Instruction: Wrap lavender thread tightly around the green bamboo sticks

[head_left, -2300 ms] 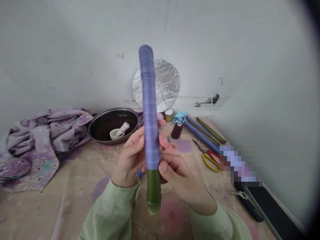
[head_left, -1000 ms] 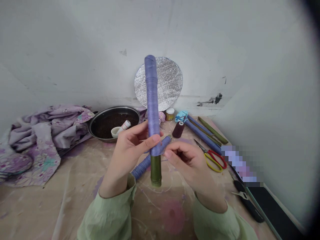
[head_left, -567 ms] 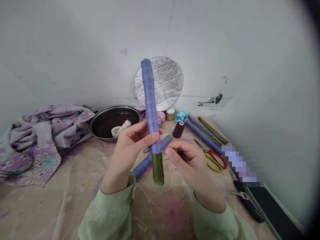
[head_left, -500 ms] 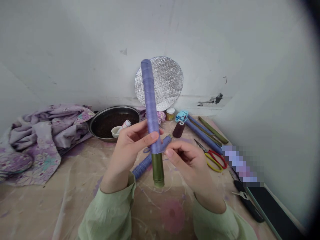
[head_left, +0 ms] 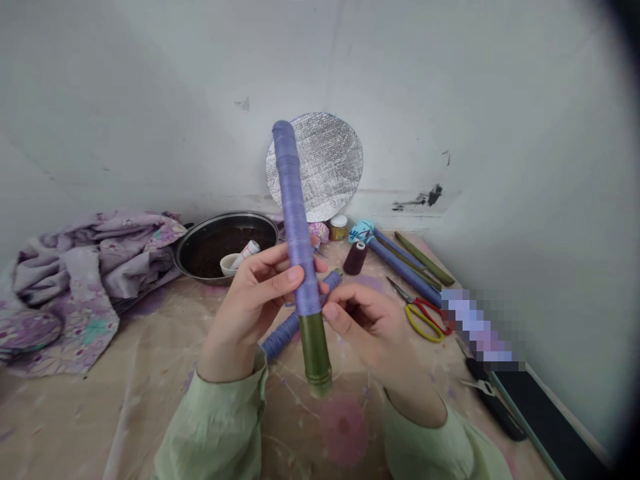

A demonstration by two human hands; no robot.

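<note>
Stick (head_left: pixel 299 240), green, jointed, bound in lilac thread (head_left: pixel 291 193) except below: held aloft by my curled left hand (head_left: pixel 255 287), apparently for steadiness. My right hand (head_left: pixel 367 327): fingers bunched at the thread's lower edge; whether pinching any, I cannot tell. Beyond: lilac-wound rod (head_left: pixel 283 335), dark maroon cone spool (head_left: pixel 355 259).
</note>
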